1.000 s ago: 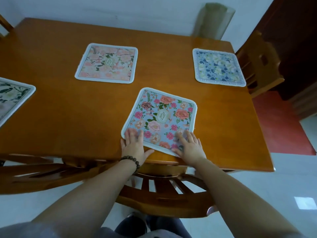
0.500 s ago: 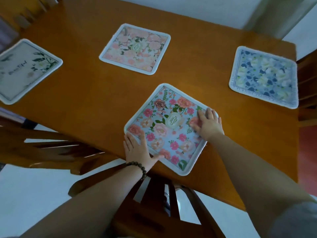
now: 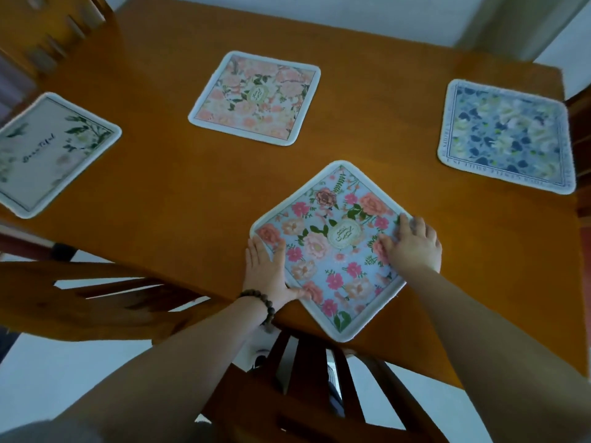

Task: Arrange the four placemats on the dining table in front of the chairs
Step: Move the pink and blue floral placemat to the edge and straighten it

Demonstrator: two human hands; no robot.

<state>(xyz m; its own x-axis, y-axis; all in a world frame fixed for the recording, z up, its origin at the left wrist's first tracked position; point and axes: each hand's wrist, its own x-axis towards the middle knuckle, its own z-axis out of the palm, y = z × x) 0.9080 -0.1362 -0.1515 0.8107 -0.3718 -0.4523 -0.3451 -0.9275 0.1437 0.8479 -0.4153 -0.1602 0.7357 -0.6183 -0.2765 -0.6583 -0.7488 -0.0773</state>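
Observation:
A light-blue placemat with pink flowers [image 3: 329, 247] lies at the near table edge, turned like a diamond. My left hand [image 3: 267, 271], with a bead bracelet at the wrist, presses flat on its left corner. My right hand [image 3: 412, 246] presses flat on its right corner. A peach floral placemat [image 3: 256, 97] lies at the far middle. A blue-and-white placemat [image 3: 505, 135] lies at the right. A white placemat with green leaves and script [image 3: 48, 151] lies at the left.
The wooden dining table [image 3: 179, 187] fills the view. A wooden chair back [image 3: 307, 378] stands right below the near edge under my arms. Another chair [image 3: 96, 302] sits at lower left, one at far left [image 3: 57, 30], one at the right edge [image 3: 580, 129].
The pink-flower placemat has rotated from nearly square-on to a diamond angle. My right hand slid from its near edge up to its right corner. The camera tilted.

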